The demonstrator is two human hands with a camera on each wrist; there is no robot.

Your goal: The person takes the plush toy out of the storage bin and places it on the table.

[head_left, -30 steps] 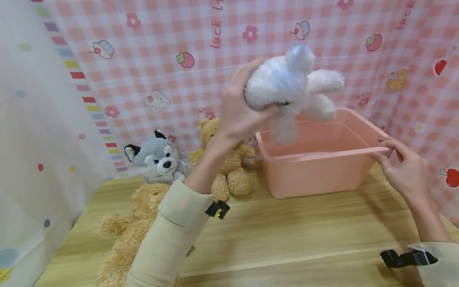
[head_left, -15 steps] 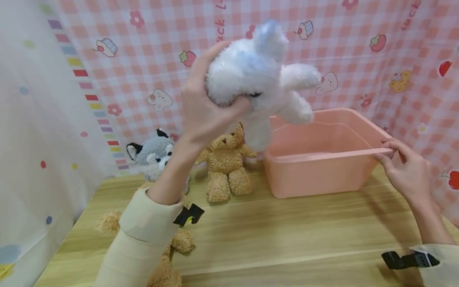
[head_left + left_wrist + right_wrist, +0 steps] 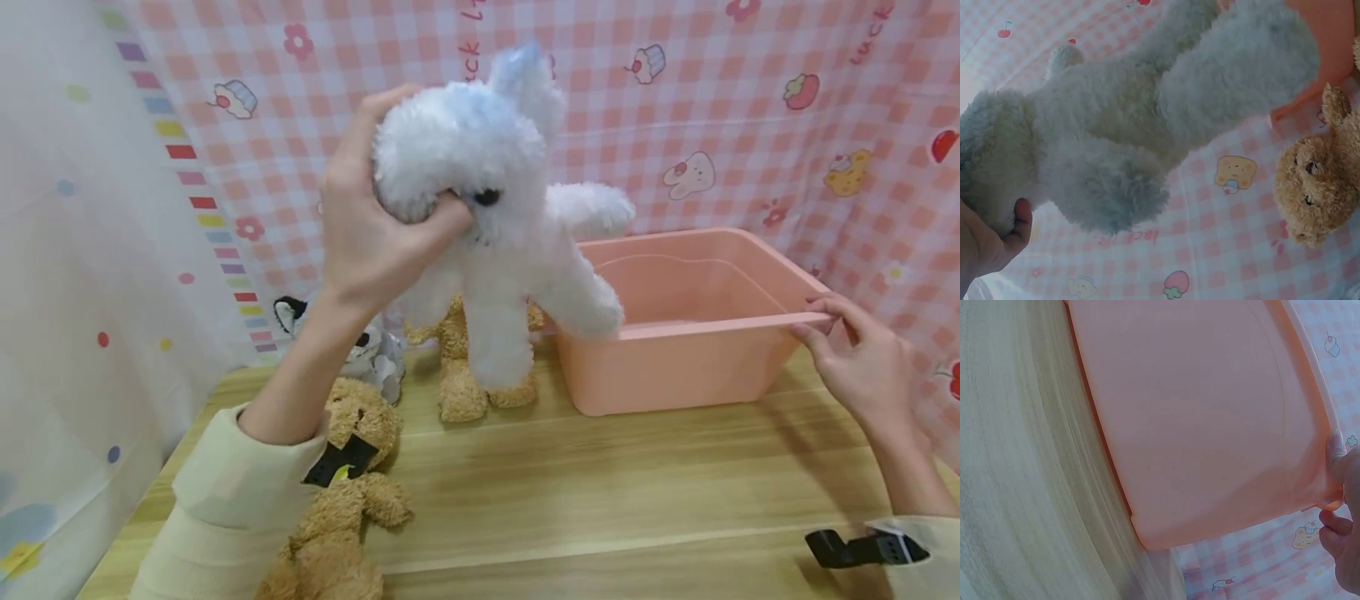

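My left hand (image 3: pixel 375 225) grips a fluffy white plush toy (image 3: pixel 502 250) by its head, thumb pressed beside its black eye. The toy has pale blue patches on its head and ear, and it hangs in the air with its limbs dangling. In the left wrist view the plush body (image 3: pixel 1104 125) stretches away from the thumb. My right hand (image 3: pixel 862 358) pinches the rim at the right front corner of a pink plastic tub (image 3: pixel 675 367). The right wrist view has fingers and thumb around that rim, close against the tub wall (image 3: pixel 1210 425).
Behind the white toy, a small brown teddy bear (image 3: pixel 461 396) sits against the checked cloth. A grey husky plush (image 3: pixel 378 367) is partly hidden by my left forearm. Another brown teddy bear (image 3: pixel 330 533) lies at the front left of the wooden table (image 3: pixel 600 500).
My left hand has carried the white plush leftward, away from over the tub, and turned it more upright so its eye shows. The right hand stays on the tub rim.
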